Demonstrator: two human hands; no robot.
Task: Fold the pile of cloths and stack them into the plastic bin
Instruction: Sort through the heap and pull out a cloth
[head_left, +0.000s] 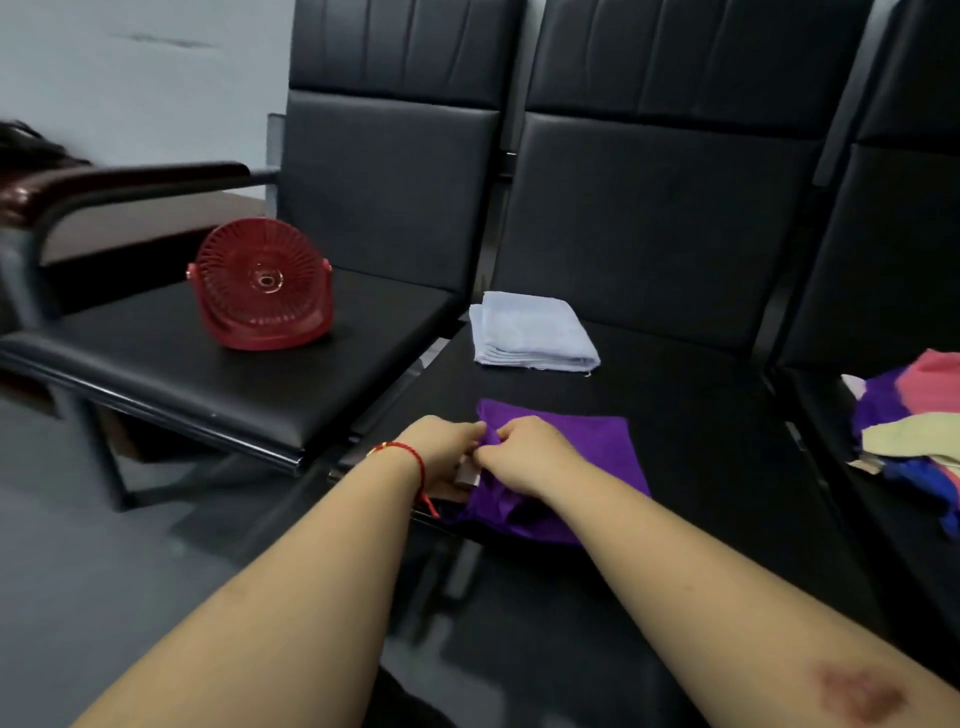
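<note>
A row of black seats (675, 415) spans the frame. At 3 o'clock, the cloth pile (914, 431); at 6, a purple cloth (587, 452) on the middle seat's front edge, pinched by the left hand (441, 452) and right hand (530, 452). Folded white cloth (530, 332) at 12; red fan (262, 283) at 10.

The black seats (701, 415) are carrying my purple cloth (587, 441), a folded white cloth (532, 332); a red fan (262, 283); the unfolded pile (914, 421).
</note>
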